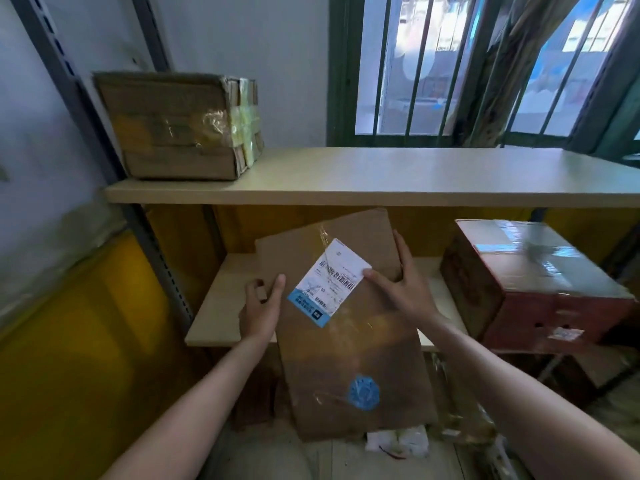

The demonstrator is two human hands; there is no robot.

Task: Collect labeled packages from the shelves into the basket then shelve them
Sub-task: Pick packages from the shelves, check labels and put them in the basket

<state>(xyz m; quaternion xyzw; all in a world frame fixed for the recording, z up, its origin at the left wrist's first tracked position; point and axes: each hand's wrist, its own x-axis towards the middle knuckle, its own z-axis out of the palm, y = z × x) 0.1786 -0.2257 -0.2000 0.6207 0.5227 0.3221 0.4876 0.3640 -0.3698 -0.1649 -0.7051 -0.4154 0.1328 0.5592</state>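
Note:
A flat brown cardboard package [353,348] with a white-and-blue shipping label [329,282] and a round blue sticker is held tilted, its far end over the lower shelf [221,306]. My left hand [259,306] grips its left edge, thumb on top and fingers curled round the side. My right hand [398,275] holds the right edge, thumb pressing on the label's corner. No basket is in view.
A taped brown box [176,126] sits at the left of the upper shelf [381,188]. A reddish-brown taped box [526,285] stands on the lower shelf at the right. A barred window is behind. Packages lie on the floor below. Yellow wall panel at left.

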